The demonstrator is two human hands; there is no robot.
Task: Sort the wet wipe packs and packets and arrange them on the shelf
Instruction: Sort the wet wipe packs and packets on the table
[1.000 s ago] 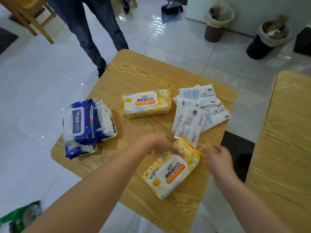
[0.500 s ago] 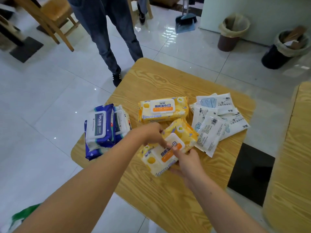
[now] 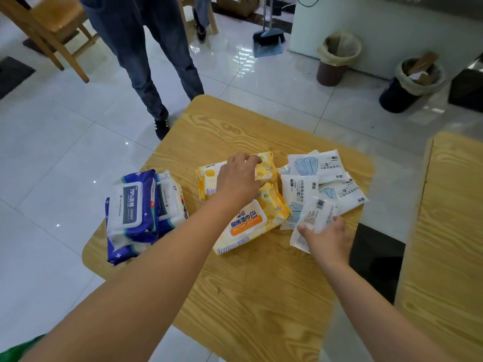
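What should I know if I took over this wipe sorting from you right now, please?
Left hand grips the far yellow lemon wipe pack.
Right hand holds a white flat packet at the pile of white packets.
Second yellow pack lies beside the first; blue alcohol wipe packs are stacked at the left of the wooden table.
Done: roughly grouped by kind.
Left: everything goes to the shelf, which is not in view.
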